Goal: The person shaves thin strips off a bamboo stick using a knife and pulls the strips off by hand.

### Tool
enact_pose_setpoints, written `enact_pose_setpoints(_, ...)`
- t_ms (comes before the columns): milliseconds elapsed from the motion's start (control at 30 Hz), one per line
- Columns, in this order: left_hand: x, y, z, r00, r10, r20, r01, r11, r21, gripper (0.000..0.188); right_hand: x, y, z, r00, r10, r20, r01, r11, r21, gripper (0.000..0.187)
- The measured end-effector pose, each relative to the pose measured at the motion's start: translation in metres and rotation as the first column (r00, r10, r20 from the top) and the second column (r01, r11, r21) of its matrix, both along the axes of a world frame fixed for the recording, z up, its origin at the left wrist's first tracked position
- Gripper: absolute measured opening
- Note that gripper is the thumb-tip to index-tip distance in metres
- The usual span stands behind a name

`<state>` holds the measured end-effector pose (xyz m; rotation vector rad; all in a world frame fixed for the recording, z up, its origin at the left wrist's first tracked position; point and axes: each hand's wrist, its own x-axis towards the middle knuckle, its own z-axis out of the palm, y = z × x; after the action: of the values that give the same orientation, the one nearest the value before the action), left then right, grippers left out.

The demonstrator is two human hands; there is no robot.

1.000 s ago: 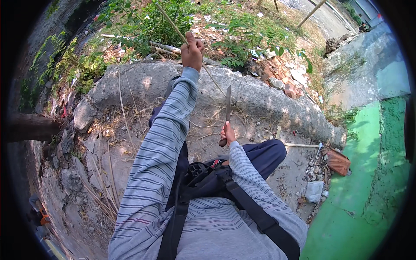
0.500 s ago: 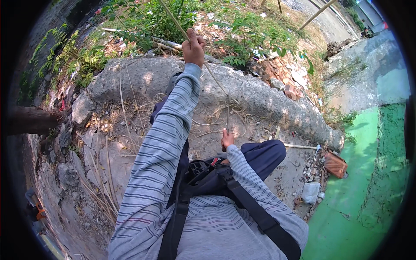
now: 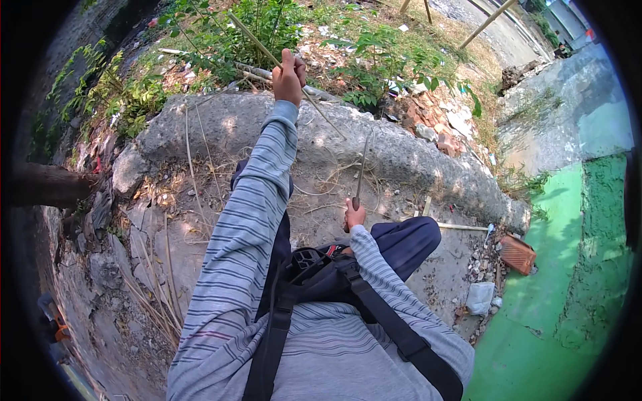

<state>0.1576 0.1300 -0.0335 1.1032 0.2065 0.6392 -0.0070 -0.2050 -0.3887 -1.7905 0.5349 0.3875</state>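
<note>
Out ahead, over the concrete ledge, my left hand (image 3: 288,81) is closed round a long thin strip of bamboo or wood (image 3: 254,40). The strip slants from the leafy shrub at upper left down past my fist, its thin end hanging above the ledge. Close to my bent knee, my right hand (image 3: 355,214) grips a knife (image 3: 361,175) by its dark handle. Its narrow blade points up and away from me. The blade tip appears just right of the strip's end, with a small gap between them.
A rough concrete ledge (image 3: 455,175) curves across in front of me. Pale shavings (image 3: 328,182) and long strips (image 3: 157,274) lie on the ground. To the right are an orange-brown basket-like piece (image 3: 518,254), a whitish bag (image 3: 479,298) and a green-painted surface (image 3: 535,321).
My left hand has shifted slightly left, drawing the strip's end away from the knife. The blade has tilted to the right and now shows more of its width.
</note>
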Motion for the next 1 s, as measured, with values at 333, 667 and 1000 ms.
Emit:
enact_pose_setpoints(333,0.000,-0.008,0.010,0.996,0.028,0.079,-0.017,0.989,-0.145,0.011,0.011,-0.001,-0.014,0.989,0.018,0.143,0.019,0.967,-0.255,0.044)
enact_pose_setpoints(667,-0.010,-0.004,-0.005,0.957,-0.262,0.127,0.280,0.948,-0.150,0.013,0.034,0.047,0.037,0.896,0.295,0.332,-0.216,0.943,-0.253,0.042)
enact_pose_setpoints(1000,-0.019,-0.002,0.004,0.918,-0.389,0.071,0.395,0.891,-0.226,0.024,0.039,0.028,0.027,0.975,0.134,-0.175,-0.105,0.981,0.163,0.024)
